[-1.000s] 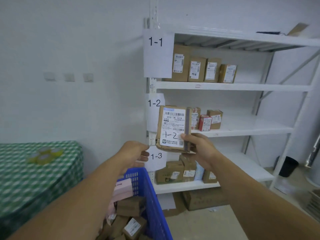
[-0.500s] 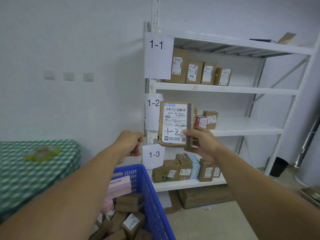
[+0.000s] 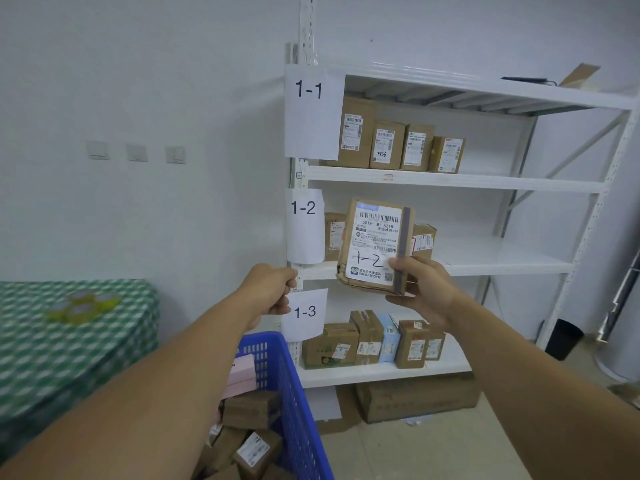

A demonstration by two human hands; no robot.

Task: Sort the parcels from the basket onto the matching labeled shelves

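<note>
- The right hand holds up a brown parcel in front of the middle shelf.
- The thumb presses on the front of the parcel, next to a grey strip of tape. The other fingers curl round its bottom edge.
- The parcel is up in the air and leans a little. It has a white sticker with "1-2" written on it by hand.
- The 1-2 sign hangs on the shelf post, just to the left of the parcel.
- Two small boxes stand on the middle shelf behind the parcel, one on each side.
- The left hand is by the shelf post, with its fingers curled in. It touches the top corner of the 1-3 sign. I cannot tell if it pinches the paper.
- The 1-1 sign hangs at the top. Four brown boxes stand in a row on that shelf.
- A row of boxes stands on the bottom shelf, and one of them is light blue.
- The blue basket is down low, between the arms. It holds a pink box and more brown parcels.
- On the left is a desk with a green checked cloth. Yellow tape rolls lie on it.
- A big cardboard box sits on the floor under the shelves, and a black bin stands at the right.
</note>
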